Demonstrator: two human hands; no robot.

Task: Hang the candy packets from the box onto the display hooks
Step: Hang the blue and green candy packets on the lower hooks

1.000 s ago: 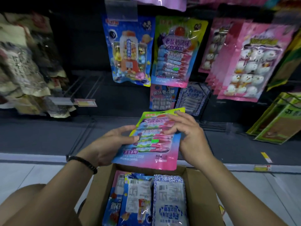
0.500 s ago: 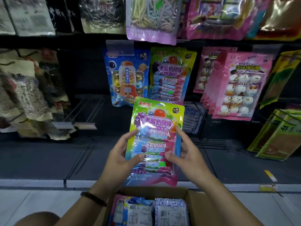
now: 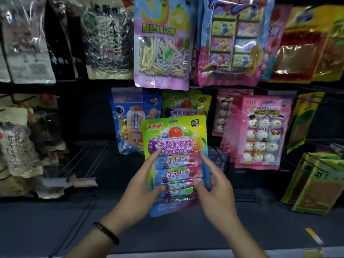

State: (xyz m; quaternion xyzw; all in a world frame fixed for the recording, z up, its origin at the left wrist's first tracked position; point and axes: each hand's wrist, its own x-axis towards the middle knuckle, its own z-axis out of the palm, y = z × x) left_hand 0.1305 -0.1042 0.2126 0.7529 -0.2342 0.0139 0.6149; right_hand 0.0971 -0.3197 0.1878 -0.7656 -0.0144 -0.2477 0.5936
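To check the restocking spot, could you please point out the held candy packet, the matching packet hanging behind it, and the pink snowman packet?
held candy packet [image 3: 176, 164], head view, front centre, on the candy sticks.
matching hung packet [image 3: 186, 106], head view, its visible top part.
pink snowman packet [image 3: 262, 135], head view, its clear window.

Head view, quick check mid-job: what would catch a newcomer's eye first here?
The bright green-topped candy packet, held upright at centre by the left hand and right hand, one on each side edge. Directly behind it hangs a matching packet, with the pink snowman packets to the right and a bag of pastel strips above.
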